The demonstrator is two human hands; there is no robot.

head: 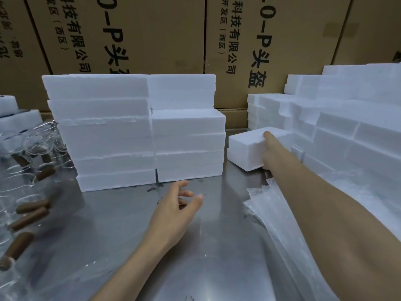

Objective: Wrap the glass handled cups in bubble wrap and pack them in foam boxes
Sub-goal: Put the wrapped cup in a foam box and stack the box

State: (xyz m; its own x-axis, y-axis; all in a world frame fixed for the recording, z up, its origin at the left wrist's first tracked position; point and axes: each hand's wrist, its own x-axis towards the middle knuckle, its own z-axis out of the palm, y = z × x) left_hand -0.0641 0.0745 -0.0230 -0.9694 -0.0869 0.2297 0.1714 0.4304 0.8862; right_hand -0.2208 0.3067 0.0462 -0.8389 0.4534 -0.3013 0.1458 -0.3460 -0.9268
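The right hand [268,152] grips a small white foam box [249,146] at its near end, just beside the jumbled white foam pile [347,127]. The left hand [175,205] hovers above the steel table [121,224], fingers loosely spread, holding nothing. Clear bubble-wrap sheets [273,213] lie under the right forearm. The clear glass cups with brown handles [32,211] sit unwrapped at the far left, so this cycle looks barely begun.
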